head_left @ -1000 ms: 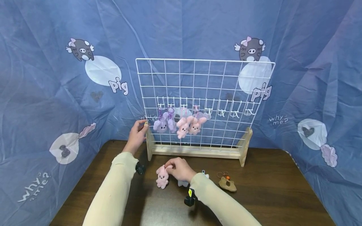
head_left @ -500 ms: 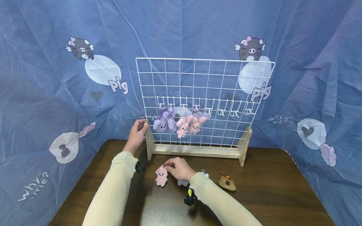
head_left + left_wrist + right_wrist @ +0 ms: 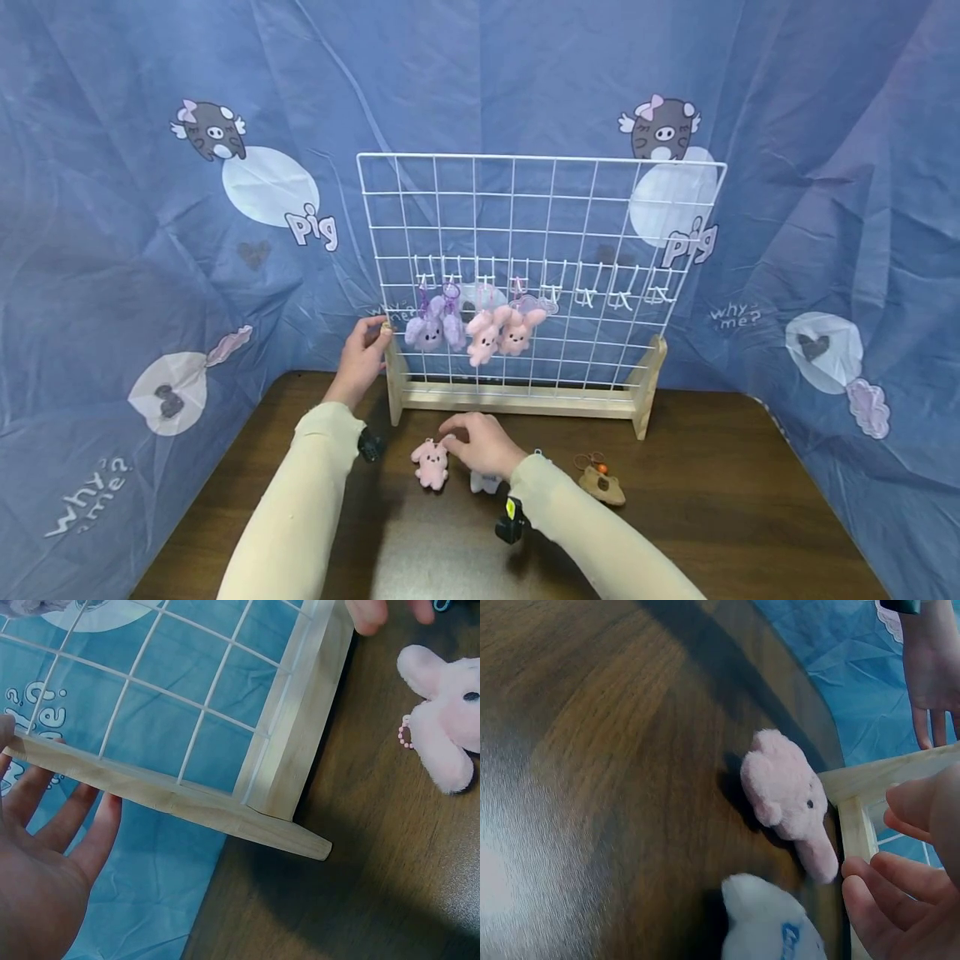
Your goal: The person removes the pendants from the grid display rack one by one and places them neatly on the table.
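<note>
My left hand (image 3: pixel 362 360) grips the left wooden post (image 3: pixel 395 379) of the white wire rack (image 3: pixel 551 175); in the left wrist view its fingers (image 3: pixel 97 825) curl round the wood. A pink plush rabbit (image 3: pixel 432 467) lies face up on the table, a bead loop (image 3: pixel 405 732) by its ears. Just right of it my right hand (image 3: pixel 483 446) hovers with bent, parted fingers; the right wrist view shows nothing between them. A white plush (image 3: pixel 771 922) lies partly under that hand. From hooks on the rack hang two purple plushes (image 3: pixel 427 332) and two pink rabbits (image 3: pixel 517 332).
A brown plush (image 3: pixel 602 485) with an orange bead lies on the dark wooden table (image 3: pixel 712 500), right of my right hand. Several white hooks (image 3: pixel 618 298) on the rack's right half hold nothing. A blue printed cloth (image 3: pixel 480 75) stands behind.
My right hand has let go of the pink rabbit's top and moved slightly up and right. The rabbit has shifted a little and lies straighter. My left hand has stayed on the post.
</note>
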{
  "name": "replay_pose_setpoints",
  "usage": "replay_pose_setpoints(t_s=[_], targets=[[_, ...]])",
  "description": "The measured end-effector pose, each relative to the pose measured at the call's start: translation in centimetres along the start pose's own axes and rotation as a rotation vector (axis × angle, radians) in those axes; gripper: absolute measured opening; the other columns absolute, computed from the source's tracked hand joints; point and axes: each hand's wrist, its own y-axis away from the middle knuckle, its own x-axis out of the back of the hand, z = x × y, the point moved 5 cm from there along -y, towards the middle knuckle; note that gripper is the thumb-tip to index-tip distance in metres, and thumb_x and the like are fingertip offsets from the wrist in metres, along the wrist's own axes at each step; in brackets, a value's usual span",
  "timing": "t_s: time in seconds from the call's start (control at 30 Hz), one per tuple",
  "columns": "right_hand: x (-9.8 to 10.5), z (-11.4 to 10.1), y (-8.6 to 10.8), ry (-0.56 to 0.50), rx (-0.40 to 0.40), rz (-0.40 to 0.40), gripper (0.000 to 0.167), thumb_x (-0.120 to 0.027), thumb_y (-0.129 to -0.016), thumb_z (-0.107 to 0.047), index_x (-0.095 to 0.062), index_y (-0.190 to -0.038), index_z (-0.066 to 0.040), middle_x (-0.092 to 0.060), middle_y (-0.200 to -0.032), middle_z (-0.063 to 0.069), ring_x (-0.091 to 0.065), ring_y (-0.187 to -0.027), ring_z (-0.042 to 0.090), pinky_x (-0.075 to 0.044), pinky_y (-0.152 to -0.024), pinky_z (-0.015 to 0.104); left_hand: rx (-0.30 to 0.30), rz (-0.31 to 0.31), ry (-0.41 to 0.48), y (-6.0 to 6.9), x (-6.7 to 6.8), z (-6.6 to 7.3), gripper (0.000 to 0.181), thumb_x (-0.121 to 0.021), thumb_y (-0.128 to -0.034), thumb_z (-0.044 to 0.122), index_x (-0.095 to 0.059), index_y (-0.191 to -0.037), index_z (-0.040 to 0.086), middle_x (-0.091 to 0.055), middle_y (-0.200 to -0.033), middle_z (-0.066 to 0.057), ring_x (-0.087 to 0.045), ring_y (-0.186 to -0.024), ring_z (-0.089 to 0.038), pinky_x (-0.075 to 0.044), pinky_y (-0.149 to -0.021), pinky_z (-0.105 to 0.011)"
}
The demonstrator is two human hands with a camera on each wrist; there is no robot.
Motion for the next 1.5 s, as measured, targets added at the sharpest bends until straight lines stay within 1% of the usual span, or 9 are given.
replay_pose_setpoints(t_s=[0.1, 0.3, 0.4, 0.5, 0.7, 0.83, 0.93, 1.23, 1.5], targets=[[0.7, 0.4, 0.2, 0.004, -0.005, 0.007, 0.024, -0.068, -0.102, -0.017, -0.075, -0.123, -0.008, -0.074, -0.127, 0.008, -0.068, -0.115, 0.028, -0.055, -0.097, 0.042, 0.003, -0.007, 0.011, 0.1, 0.0, 0.0, 0.045, -0.049, -0.1130, 0.030, -0.044, -0.153, 0.010, -0.056, -0.152, -0.019, -0.050, -0.141, -0.034, -0.051, -0.101, -0.056], [2.5, 2.0, 0.7, -0.028, -0.017, 0.053, 0.025, -0.068, -0.102, -0.017, -0.074, -0.124, -0.008, -0.074, -0.124, 0.008, -0.070, -0.103, 0.022, -0.056, -0.090, 0.037, 0.016, -0.014, 0.017, 0.2, 0.1, 0.1, 0.045, -0.049, -0.1131, 0.031, -0.045, -0.153, 0.012, -0.055, -0.152, -0.018, -0.049, -0.141, -0.034, -0.049, -0.104, -0.058], [3.6, 2.9, 1.1, -0.066, -0.053, 0.076, 0.025, -0.068, -0.102, -0.016, -0.074, -0.126, -0.008, -0.073, -0.126, 0.009, -0.070, -0.103, 0.021, -0.057, -0.091, 0.038, 0.024, -0.016, 0.009, 0.2, 0.0, 0.1, 0.045, -0.049, -0.1132, 0.032, -0.044, -0.154, 0.013, -0.054, -0.154, -0.018, -0.049, -0.142, -0.034, -0.048, -0.106, -0.059], [4.7, 3.7, 1.5, -0.100, -0.084, 0.100, 0.026, -0.069, -0.102, -0.014, -0.073, -0.126, -0.006, -0.072, -0.129, 0.011, -0.072, -0.106, 0.025, -0.058, -0.093, 0.041, 0.026, -0.018, 0.011, 0.2, 0.0, 0.1, 0.046, -0.049, -0.1133, 0.032, -0.044, -0.154, 0.013, -0.053, -0.154, -0.018, -0.048, -0.143, -0.034, -0.047, -0.107, -0.060], [7.0, 5.1, 2.0, -0.148, -0.153, 0.155, 0.029, -0.069, -0.103, -0.015, -0.070, -0.129, -0.002, -0.070, -0.131, 0.014, -0.072, -0.107, 0.030, -0.058, -0.093, 0.044, 0.011, -0.013, 0.007, 0.3, 0.0, 0.4, 0.045, -0.049, -0.1133, 0.029, -0.044, -0.154, 0.011, -0.055, -0.152, -0.019, -0.049, -0.141, -0.034, -0.049, -0.105, -0.059], [8.7, 5.6, 2.1, -0.169, -0.201, 0.201, 0.031, -0.070, -0.102, -0.015, -0.068, -0.130, -0.002, -0.070, -0.132, 0.015, -0.071, -0.109, 0.030, -0.058, -0.095, 0.045, 0.009, -0.010, 0.000, 0.2, 0.0, 0.3, 0.044, -0.049, -0.1131, 0.029, -0.045, -0.153, 0.011, -0.055, -0.152, -0.019, -0.050, -0.140, -0.034, -0.050, -0.103, -0.057], [10.0, 6.1, 2.2, -0.182, -0.213, 0.240, 0.032, -0.070, -0.101, -0.014, -0.067, -0.132, -0.003, -0.069, -0.133, 0.017, -0.071, -0.112, 0.033, -0.058, -0.096, 0.046, 0.008, -0.009, -0.003, 0.2, 0.0, 0.2, 0.045, -0.049, -0.1131, 0.030, -0.045, -0.154, 0.011, -0.055, -0.153, -0.019, -0.050, -0.140, -0.034, -0.050, -0.102, -0.055], [14.0, 6.1, 2.1, -0.248, -0.204, 0.315, 0.049, -0.068, -0.103, -0.019, -0.055, -0.144, 0.003, -0.065, -0.138, 0.024, -0.067, -0.120, 0.039, -0.057, -0.099, 0.048, 0.001, -0.006, -0.005, 0.1, 0.0, 0.1, 0.044, -0.049, -0.1131, 0.030, -0.045, -0.153, 0.011, -0.056, -0.152, -0.019, -0.050, -0.141, -0.035, -0.050, -0.104, -0.058], [16.8, 5.2, 1.7, -0.269, -0.145, 0.387, 0.050, -0.068, -0.103, -0.017, -0.052, -0.146, 0.005, -0.066, -0.138, 0.023, -0.065, -0.123, 0.041, -0.053, -0.104, 0.051, 0.004, -0.014, -0.016, 0.0, 0.1, 0.0, 0.046, -0.049, -0.1129, 0.032, -0.045, -0.154, 0.012, -0.055, -0.153, -0.019, -0.050, -0.141, -0.035, -0.049, -0.105, -0.059]])
